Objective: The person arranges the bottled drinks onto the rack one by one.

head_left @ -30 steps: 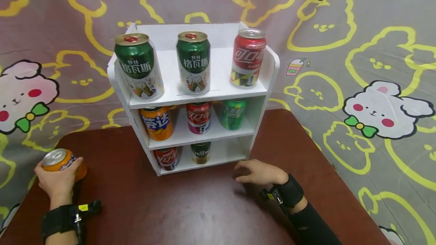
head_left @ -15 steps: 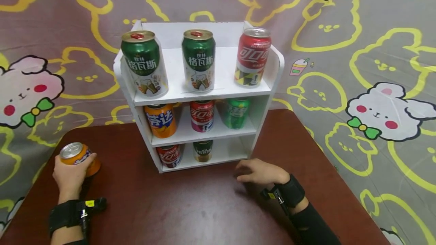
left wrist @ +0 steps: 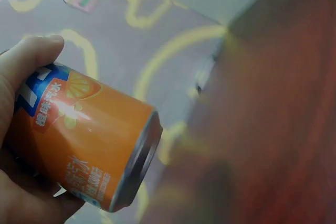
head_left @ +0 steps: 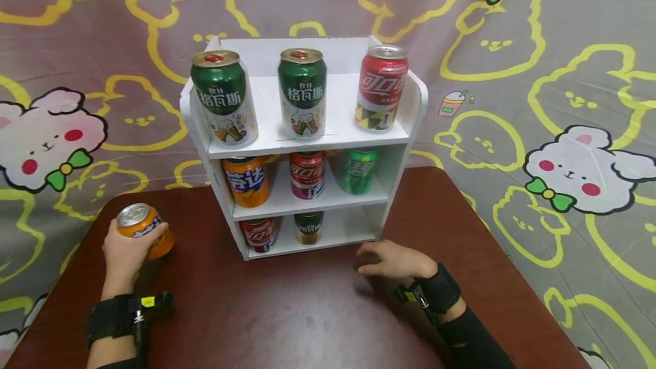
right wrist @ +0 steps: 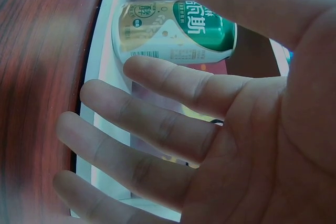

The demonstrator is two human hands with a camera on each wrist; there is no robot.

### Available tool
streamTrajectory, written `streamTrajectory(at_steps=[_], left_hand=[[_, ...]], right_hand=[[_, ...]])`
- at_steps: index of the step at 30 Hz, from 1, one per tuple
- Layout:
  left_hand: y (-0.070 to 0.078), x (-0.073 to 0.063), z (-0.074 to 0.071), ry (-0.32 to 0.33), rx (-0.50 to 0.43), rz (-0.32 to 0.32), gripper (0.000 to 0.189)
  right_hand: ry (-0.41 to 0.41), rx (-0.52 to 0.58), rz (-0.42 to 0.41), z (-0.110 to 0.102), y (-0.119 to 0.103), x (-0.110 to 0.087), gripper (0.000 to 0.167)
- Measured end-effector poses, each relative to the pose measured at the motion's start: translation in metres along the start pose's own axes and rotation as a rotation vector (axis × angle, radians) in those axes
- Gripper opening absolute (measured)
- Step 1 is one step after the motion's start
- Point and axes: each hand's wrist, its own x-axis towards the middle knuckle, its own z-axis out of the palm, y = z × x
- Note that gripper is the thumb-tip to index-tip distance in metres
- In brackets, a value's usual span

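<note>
At the table's left side my left hand (head_left: pixel 123 249) grips an orange soda can (head_left: pixel 163 242), thumb on one side and fingers round the other. In the left wrist view the orange can (left wrist: pixel 100 135) shows its bare silver bottom rim above the red-brown tabletop. My right hand (head_left: pixel 397 259) holds nothing and is by the lower right corner of the white three-tier shelf (head_left: pixel 328 144). In the right wrist view its fingers are loosely extended, and behind them a green-and-white can (right wrist: pixel 173 32) lies partly hidden by the thumb and index finger.
On the top tier stand two green-and-white cans (head_left: pixel 303 95) and a red cola can (head_left: pixel 381 90). An orange can (head_left: pixel 247 184), a red can (head_left: pixel 307 175) and a green can (head_left: pixel 359 171) fill the middle. Below are a red can (head_left: pixel 259 235) and a green-and-gold can (head_left: pixel 308 228).
My left hand has carried the orange soda can rightward and slightly away from me, toward the shelf. The right hand has stayed in place. The head view has shifted slightly.
</note>
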Motion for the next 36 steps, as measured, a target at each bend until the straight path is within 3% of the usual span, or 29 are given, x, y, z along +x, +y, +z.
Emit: streamTrajectory(at_steps=[5,16,27,36], left_hand=[[0.027,-0.014,-0.005,-0.053,-0.035,0.066,0.088],[0.071,-0.049,-0.017,-0.159,-0.114,0.352,0.07],[0.099,-0.081,-0.029,-0.264,-0.064,0.438,0.07],[0.114,-0.105,-0.029,-0.337,-0.039,0.484,0.067]], right_hand=[[-0.002,0.004,-0.004,0.001,0.0,0.0,0.045],[-0.006,0.005,0.0,0.001,0.001,0.002,0.044],[-0.007,0.005,0.0,0.002,0.002,0.003,0.043],[-0.005,0.004,-0.007,0.001,0.002,0.003,0.042]])
